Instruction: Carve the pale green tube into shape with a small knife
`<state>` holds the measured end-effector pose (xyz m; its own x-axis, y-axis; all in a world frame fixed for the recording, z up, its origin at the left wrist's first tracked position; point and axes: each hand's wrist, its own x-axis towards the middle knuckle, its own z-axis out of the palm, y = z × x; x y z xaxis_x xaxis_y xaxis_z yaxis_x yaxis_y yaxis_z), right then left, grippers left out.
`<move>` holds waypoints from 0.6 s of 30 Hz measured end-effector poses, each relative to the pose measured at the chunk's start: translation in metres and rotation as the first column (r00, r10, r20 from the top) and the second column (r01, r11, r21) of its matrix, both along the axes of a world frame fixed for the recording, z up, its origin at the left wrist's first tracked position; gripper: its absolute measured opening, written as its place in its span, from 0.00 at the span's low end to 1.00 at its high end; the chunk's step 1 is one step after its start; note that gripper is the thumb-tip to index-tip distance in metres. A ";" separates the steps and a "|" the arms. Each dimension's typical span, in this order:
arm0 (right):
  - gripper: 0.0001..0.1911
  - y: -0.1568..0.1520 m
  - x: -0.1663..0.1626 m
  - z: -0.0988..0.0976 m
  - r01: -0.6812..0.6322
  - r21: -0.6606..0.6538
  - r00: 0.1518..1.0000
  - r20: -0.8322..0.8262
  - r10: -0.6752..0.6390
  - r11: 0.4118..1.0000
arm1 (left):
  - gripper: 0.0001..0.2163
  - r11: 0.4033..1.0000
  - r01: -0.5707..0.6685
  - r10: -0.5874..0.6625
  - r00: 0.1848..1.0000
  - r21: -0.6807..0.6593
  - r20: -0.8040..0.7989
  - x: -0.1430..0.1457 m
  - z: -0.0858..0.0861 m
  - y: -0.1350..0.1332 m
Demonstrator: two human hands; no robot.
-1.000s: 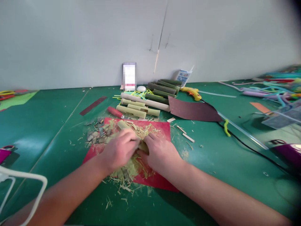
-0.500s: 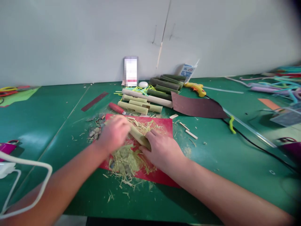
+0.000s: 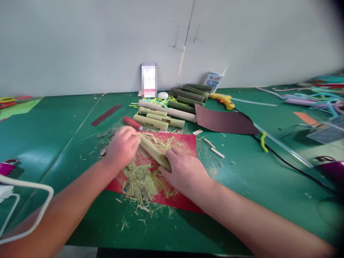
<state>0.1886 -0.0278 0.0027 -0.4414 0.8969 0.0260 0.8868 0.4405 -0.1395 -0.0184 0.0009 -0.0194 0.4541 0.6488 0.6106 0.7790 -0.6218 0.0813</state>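
My right hand (image 3: 185, 170) is wrapped around the near end of a pale, peeled bamboo tube (image 3: 154, 152), which lies slanted over a red sheet (image 3: 189, 143). At the tube's far end is my left hand (image 3: 123, 143), its fingers closed and slightly blurred. Whatever those fingers hold, if anything, is hidden. Under and around the tube, bamboo shavings (image 3: 141, 182) and dust cover much of the sheet. Just beyond my left hand lies a tool with a red handle (image 3: 131, 122).
Behind the sheet lie pale bamboo pieces (image 3: 150, 122), green bamboo tubes (image 3: 188, 94) and a brown sandpaper sheet (image 3: 225, 120). A yellow glue gun (image 3: 224, 100) with a black cord sits right of them. A phone (image 3: 149, 80) leans on the wall. At lower left is a white cable (image 3: 40, 188).
My left hand has slid left along the tube to its far end, uncovering more of its surface. My right hand keeps its grip in nearly the same place.
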 end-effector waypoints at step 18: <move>0.14 0.001 0.000 0.000 -0.005 0.078 0.999 -0.042 0.008 0.997 | 0.09 0.962 0.189 -0.187 0.982 -0.199 0.029 0.012 0.005 -0.007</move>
<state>0.1882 -0.0269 0.0031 -0.4444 0.8885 0.1146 0.8780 0.4574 -0.1415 -0.0067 -0.0066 -0.0148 0.5738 0.6618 0.4824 0.6483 -0.7270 0.2262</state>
